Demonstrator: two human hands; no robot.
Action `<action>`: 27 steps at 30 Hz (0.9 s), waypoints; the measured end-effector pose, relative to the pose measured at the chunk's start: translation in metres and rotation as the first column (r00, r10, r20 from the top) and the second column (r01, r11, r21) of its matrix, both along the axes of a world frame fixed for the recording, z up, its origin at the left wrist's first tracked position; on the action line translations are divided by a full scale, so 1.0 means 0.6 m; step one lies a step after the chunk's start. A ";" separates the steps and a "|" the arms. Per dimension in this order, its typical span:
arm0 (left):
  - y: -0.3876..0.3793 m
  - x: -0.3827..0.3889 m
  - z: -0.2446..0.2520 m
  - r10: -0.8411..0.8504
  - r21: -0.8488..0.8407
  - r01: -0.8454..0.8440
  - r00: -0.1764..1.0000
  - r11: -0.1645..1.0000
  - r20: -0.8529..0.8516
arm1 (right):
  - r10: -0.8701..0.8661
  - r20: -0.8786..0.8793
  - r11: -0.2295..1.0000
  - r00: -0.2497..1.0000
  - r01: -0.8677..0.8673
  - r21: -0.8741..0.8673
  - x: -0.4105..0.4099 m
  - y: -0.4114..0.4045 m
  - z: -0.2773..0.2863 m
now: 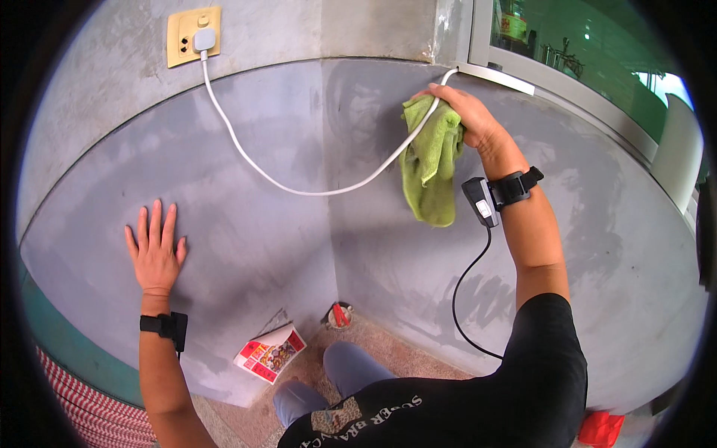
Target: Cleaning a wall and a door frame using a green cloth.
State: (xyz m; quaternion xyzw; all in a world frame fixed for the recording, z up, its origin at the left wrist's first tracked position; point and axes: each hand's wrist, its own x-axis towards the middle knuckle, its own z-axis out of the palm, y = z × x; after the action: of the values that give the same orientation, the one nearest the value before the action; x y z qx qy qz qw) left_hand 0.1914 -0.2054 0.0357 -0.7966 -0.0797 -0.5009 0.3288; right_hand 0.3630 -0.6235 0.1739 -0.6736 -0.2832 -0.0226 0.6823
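Note:
At the upper right, my right hand (470, 115) holds a green cloth (431, 162) against the grey wall (263, 129), near the lower edge of the window frame. A white power cable (313, 194) passes over the front of the cloth by my fingers, and its plug (204, 39) sits in a yellowish wall socket (173, 38). The cable sags in a loop across the wall corner. My left hand (156, 260) rests flat on the wall at the left, fingers spread, with nothing in it. Both wrists carry strapped black devices.
A window frame (582, 103) runs along the upper right, with bottles behind the glass. Low on the wall hangs a printed red and white sheet (271, 353). A round container with a red item (339, 316) stands in the floor corner. A red object (601, 430) lies at lower right.

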 end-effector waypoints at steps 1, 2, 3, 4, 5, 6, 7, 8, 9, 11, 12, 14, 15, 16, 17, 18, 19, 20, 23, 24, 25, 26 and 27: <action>0.000 0.000 -0.001 -0.005 0.005 0.005 1.000 1.000 0.003 | -0.048 0.060 0.998 0.997 0.045 0.052 0.004 -0.001 0.002; 0.001 0.000 -0.001 -0.009 0.007 0.009 1.000 1.000 0.002 | -0.092 0.035 0.985 0.995 0.086 0.146 0.004 -0.007 0.005; 0.003 0.000 -0.001 -0.020 0.009 0.020 1.000 1.000 0.011 | -0.156 0.019 0.973 0.988 0.150 0.177 -0.003 -0.008 0.011; 0.004 0.000 -0.001 -0.030 0.011 0.030 0.999 0.999 0.019 | -0.206 0.010 0.952 0.979 0.198 0.236 -0.001 -0.015 0.010; 0.003 -0.001 -0.002 -0.036 0.013 0.036 0.999 0.999 0.018 | -0.254 -0.001 0.925 0.967 0.244 0.293 0.002 -0.026 0.008; 0.002 -0.001 -0.002 -0.038 0.015 0.038 0.999 0.999 0.010 | -0.286 -0.018 0.896 0.958 0.274 0.349 0.004 -0.039 0.006; 0.001 0.000 -0.003 -0.040 0.017 0.040 0.999 0.999 0.003 | -0.315 -0.036 0.864 0.948 0.302 0.403 0.004 -0.052 0.005; 0.000 0.002 -0.002 -0.044 0.016 0.044 0.999 0.999 0.004 | -0.335 -0.097 0.844 0.937 0.345 0.411 0.002 -0.067 0.007; 0.000 0.002 -0.002 -0.043 0.015 0.043 0.999 0.999 0.004 | -0.319 -0.117 0.818 0.940 0.336 0.468 -0.009 -0.071 0.007; -0.001 0.001 -0.001 -0.044 0.013 0.044 0.999 0.999 0.002 | -0.357 -0.111 0.791 0.928 0.363 0.492 -0.007 -0.071 0.009; -0.001 0.000 0.000 -0.039 0.010 0.039 0.999 0.999 -0.001 | -0.369 -0.096 0.782 0.925 0.364 0.506 -0.005 -0.064 0.009; -0.001 -0.001 0.002 -0.037 0.007 0.037 0.999 0.999 -0.008 | -0.381 -0.137 0.755 0.914 0.393 0.525 -0.009 -0.048 0.002; -0.002 -0.002 0.004 -0.035 0.012 0.035 0.999 0.999 -0.005 | -0.380 -0.136 0.756 0.915 0.392 0.525 -0.010 -0.050 -0.007; -0.003 -0.003 0.005 -0.032 0.017 0.032 0.999 0.999 -0.003 | -0.241 -0.152 0.856 0.959 0.283 0.433 -0.006 -0.053 -0.020; -0.004 -0.003 0.006 -0.030 0.017 0.030 1.000 0.999 -0.002 | -0.098 -0.183 0.928 0.978 0.156 0.339 -0.008 -0.055 -0.031; -0.005 -0.003 0.007 -0.017 0.011 0.017 1.000 1.000 -0.016 | -0.137 -0.195 0.950 0.971 0.184 0.253 -0.026 -0.041 -0.040; -0.005 -0.004 0.008 -0.005 0.008 0.005 1.000 1.000 -0.030 | -0.231 -0.182 0.938 0.956 0.269 0.220 -0.052 -0.023 -0.047; -0.004 -0.005 0.008 0.002 0.011 -0.002 1.000 1.000 -0.030 | -0.231 -0.161 0.946 0.960 0.260 0.192 -0.049 -0.020 -0.050; -0.002 -0.004 0.006 -0.012 0.024 0.012 1.000 1.000 -0.019 | -0.208 -0.102 0.958 0.973 0.224 0.181 -0.056 -0.022 -0.047; -0.004 -0.003 0.006 -0.021 0.027 0.021 1.000 0.999 -0.009 | -0.178 -0.055 0.963 0.983 0.185 0.196 -0.055 -0.025 -0.043; -0.005 -0.001 0.005 -0.030 0.031 0.030 1.000 0.999 0.002 | -0.178 -0.055 0.963 0.982 0.186 0.196 -0.046 -0.030 -0.040; -0.006 0.000 0.005 -0.031 0.030 0.031 1.000 0.999 0.001 | -0.192 -0.042 0.953 0.980 0.197 0.229 -0.034 -0.037 -0.038; -0.007 -0.001 0.006 -0.029 0.020 0.029 1.000 0.999 -0.004 | -0.207 -0.032 0.942 0.978 0.208 0.262 -0.029 -0.039 -0.036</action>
State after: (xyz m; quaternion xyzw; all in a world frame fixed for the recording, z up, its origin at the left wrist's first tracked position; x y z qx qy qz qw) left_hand 0.1906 -0.2097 0.0392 -0.7954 -0.0625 -0.5049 0.3294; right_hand 0.3455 -0.6469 0.1520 -0.6028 -0.2037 -0.1302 0.7604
